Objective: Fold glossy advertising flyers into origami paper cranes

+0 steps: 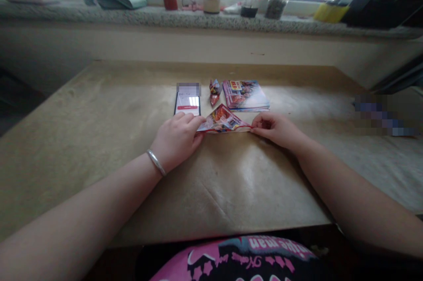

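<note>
Printed sheet [223,120], folded into 1 triangle, lies on the table [231,184] beside the phone [187,101]; left hand [178,138] pinches its left corner, right hand [276,129] its right tip; judged mid-fold; a clean crease calls for aligned edges.

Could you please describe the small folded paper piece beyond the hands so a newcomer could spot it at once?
On the brown table, look just beyond the triangular sheet held by the left hand and right hand. Between the phone and the flat stack of printed sheets lies the small folded piece, narrow, multi-creased and far smaller than either neighbour.
</note>
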`<state>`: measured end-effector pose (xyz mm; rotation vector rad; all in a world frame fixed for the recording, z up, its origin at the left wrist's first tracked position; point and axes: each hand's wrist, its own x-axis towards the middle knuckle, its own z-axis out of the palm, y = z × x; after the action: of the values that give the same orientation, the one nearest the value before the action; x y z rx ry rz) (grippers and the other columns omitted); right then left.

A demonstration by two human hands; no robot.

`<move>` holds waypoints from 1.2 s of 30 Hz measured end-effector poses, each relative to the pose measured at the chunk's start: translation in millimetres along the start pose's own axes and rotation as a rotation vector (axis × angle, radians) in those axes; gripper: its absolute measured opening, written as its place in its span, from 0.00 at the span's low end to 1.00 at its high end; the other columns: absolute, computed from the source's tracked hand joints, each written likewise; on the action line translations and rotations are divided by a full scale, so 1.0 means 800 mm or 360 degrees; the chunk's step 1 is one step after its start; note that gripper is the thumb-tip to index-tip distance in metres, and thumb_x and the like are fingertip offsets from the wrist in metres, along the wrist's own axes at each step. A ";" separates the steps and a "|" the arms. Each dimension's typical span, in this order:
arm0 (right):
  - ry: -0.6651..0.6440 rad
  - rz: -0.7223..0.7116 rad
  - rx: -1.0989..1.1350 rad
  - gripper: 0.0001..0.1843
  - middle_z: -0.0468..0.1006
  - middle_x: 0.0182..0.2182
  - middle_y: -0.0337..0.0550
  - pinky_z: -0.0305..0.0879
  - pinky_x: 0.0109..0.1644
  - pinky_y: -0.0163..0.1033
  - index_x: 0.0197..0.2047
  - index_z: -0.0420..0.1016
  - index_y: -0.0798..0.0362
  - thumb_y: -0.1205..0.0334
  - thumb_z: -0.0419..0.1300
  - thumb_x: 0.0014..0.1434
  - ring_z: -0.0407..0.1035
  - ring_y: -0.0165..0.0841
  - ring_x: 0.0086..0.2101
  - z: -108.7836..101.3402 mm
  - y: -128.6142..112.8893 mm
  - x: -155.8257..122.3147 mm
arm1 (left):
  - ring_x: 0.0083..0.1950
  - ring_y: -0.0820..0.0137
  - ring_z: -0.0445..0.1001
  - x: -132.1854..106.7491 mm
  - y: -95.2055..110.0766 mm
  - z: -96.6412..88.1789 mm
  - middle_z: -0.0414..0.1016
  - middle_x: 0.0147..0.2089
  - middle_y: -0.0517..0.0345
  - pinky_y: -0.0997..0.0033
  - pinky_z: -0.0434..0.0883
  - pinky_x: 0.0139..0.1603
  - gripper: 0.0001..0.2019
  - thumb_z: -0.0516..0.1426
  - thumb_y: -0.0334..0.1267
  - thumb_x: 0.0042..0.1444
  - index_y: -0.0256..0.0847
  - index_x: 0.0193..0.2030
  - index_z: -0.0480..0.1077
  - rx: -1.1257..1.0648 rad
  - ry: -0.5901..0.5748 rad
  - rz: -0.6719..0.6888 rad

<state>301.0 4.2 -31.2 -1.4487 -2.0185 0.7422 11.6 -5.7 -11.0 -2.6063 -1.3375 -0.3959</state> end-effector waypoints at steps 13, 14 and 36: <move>-0.0030 -0.0647 -0.0351 0.10 0.72 0.33 0.44 0.66 0.36 0.35 0.33 0.80 0.50 0.67 0.56 0.56 0.68 0.30 0.32 0.000 0.000 -0.002 | 0.64 0.62 0.63 0.001 0.000 0.011 0.69 0.60 0.57 0.54 0.60 0.66 0.16 0.49 0.35 0.65 0.43 0.55 0.69 -0.0157 -0.0045 0.0757; -0.0041 -0.0660 -0.0360 0.10 0.72 0.33 0.44 0.66 0.36 0.36 0.34 0.80 0.50 0.67 0.56 0.57 0.68 0.30 0.32 0.000 0.001 -0.001 | 0.64 0.61 0.63 0.000 0.001 0.010 0.69 0.60 0.58 0.52 0.58 0.67 0.16 0.49 0.36 0.65 0.45 0.56 0.69 -0.0158 -0.0052 0.0741; -0.0099 -0.0964 -0.0887 0.16 0.81 0.44 0.39 0.67 0.47 0.41 0.44 0.80 0.46 0.68 0.52 0.62 0.71 0.35 0.41 0.006 -0.020 -0.003 | 0.71 0.64 0.49 0.000 0.006 0.016 0.52 0.70 0.57 0.60 0.50 0.71 0.24 0.46 0.43 0.66 0.42 0.68 0.53 -0.0275 -0.0496 0.0661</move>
<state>288.2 -2.9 -23.6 -0.9624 -2.6488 -0.0398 17.6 -4.9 -23.1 -3.0898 -0.8205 -0.0409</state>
